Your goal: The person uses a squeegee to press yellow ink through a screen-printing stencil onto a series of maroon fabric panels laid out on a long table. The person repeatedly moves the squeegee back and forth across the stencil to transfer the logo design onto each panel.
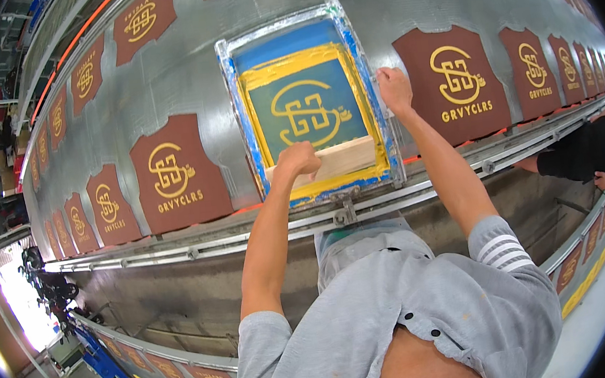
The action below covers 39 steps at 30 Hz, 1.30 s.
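My left hand (pixel 298 162) is closed around the left part of a wooden squeegee (pixel 349 158), which lies across the near end of a printing screen. The screen frame (pixel 228 71) is edged in blue and silver, with yellow ink (pixel 290 60) smeared around a green mesh (pixel 286 92) that bears a logo design. At the screen's right edge my right hand (pixel 395 89) is curled with its fingers bent; whether it grips the frame's rim is hidden. Brown garment panels with yellow prints lie on both sides, one to the left (pixel 176 173) and one to the right (pixel 452 83).
A long grey printing table (pixel 189 69) holds rows of brown panels. Along its near edge runs a metal rail (pixel 271 237) with a clamp (pixel 346 212) below the screen. Another person's dark sleeve (pixel 580 155) is at the right. A second table (pixel 188 360) stands behind me.
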Each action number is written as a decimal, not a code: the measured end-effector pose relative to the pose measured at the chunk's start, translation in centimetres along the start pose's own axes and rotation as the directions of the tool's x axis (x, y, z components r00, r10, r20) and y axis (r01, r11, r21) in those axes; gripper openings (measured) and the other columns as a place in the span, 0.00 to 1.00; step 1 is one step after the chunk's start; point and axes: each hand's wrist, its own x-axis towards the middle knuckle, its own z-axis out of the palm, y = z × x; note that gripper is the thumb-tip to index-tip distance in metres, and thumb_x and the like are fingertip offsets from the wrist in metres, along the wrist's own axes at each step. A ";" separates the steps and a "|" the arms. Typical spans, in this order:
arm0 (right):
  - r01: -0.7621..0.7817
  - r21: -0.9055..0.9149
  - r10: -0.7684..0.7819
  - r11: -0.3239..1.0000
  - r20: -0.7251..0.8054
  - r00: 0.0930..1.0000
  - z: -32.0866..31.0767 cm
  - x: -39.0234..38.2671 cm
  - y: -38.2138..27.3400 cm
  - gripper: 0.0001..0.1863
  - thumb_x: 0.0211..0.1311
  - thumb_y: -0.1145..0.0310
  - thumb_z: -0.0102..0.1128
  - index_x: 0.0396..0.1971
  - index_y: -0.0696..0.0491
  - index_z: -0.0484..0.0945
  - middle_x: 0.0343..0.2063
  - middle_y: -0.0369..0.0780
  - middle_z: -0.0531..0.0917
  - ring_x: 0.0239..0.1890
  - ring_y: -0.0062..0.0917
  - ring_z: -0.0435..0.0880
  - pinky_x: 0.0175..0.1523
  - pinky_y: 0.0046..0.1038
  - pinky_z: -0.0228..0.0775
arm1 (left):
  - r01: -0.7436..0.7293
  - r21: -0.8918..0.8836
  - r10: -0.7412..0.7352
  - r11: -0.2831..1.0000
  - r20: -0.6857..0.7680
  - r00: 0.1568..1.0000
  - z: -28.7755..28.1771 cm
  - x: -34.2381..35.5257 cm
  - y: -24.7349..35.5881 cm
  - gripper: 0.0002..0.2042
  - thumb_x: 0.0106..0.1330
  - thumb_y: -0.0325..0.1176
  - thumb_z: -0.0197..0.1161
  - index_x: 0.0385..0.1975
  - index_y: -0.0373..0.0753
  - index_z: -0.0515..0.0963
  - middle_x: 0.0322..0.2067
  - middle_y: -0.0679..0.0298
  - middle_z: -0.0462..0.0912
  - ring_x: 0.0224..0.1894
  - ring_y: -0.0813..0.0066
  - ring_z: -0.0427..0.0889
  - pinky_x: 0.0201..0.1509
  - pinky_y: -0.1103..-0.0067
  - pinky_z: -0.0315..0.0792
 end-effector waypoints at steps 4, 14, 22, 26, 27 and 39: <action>0.295 -0.041 -0.292 0.955 0.062 0.954 -3.0 0.4 -3.7 0.18 0.60 0.51 0.63 0.41 0.47 0.87 0.50 0.42 0.83 0.55 0.35 0.80 0.54 0.39 0.72 | -0.121 0.061 0.117 0.991 0.068 0.991 -2.5 2.2 -2.0 0.11 0.42 0.30 0.67 0.28 0.37 0.87 0.37 0.47 0.86 0.42 0.47 0.85 0.46 0.63 0.77; 0.707 -0.086 -0.434 0.702 0.735 0.521 1.0 6.9 -14.2 0.08 0.50 0.72 0.60 0.30 0.52 0.86 0.30 0.43 0.86 0.36 0.41 0.86 0.42 0.41 0.78 | -0.004 0.103 0.065 0.995 -0.597 0.799 -13.5 4.7 -3.3 0.06 0.50 0.33 0.64 0.25 0.43 0.86 0.26 0.55 0.85 0.31 0.55 0.86 0.35 0.64 0.79; 0.718 -0.057 -0.537 0.693 0.624 0.567 2.4 6.9 -13.0 0.08 0.49 0.75 0.61 0.30 0.55 0.83 0.34 0.44 0.83 0.39 0.40 0.84 0.44 0.40 0.77 | -0.106 0.161 0.189 0.981 -0.689 0.700 -12.2 6.8 -6.1 0.08 0.46 0.28 0.66 0.28 0.43 0.85 0.31 0.60 0.84 0.30 0.57 0.85 0.33 0.66 0.78; 0.723 0.008 -0.563 0.690 0.634 0.530 2.0 5.4 -12.7 0.06 0.48 0.75 0.62 0.29 0.56 0.82 0.32 0.44 0.82 0.39 0.39 0.84 0.43 0.39 0.77 | -0.080 0.129 0.146 0.988 -0.666 0.732 -10.8 5.8 -6.3 0.14 0.47 0.26 0.65 0.35 0.45 0.87 0.32 0.63 0.84 0.31 0.57 0.85 0.33 0.65 0.78; 0.718 0.018 -0.563 0.696 0.634 0.530 1.8 4.3 -12.3 0.06 0.48 0.75 0.62 0.28 0.56 0.82 0.32 0.44 0.81 0.39 0.38 0.84 0.42 0.38 0.77 | -0.075 0.120 0.136 0.990 -0.658 0.741 -10.1 5.1 -6.0 0.14 0.47 0.26 0.65 0.36 0.45 0.87 0.32 0.63 0.84 0.31 0.57 0.85 0.33 0.65 0.78; 0.673 0.070 -0.542 0.736 0.656 0.525 -4.2 -9.5 -7.6 0.05 0.48 0.75 0.59 0.27 0.58 0.79 0.31 0.44 0.80 0.38 0.38 0.82 0.45 0.37 0.76 | -0.101 0.032 0.095 0.994 -0.690 0.717 4.1 -3.3 -3.6 0.18 0.44 0.24 0.64 0.38 0.45 0.86 0.38 0.68 0.86 0.35 0.61 0.86 0.35 0.66 0.79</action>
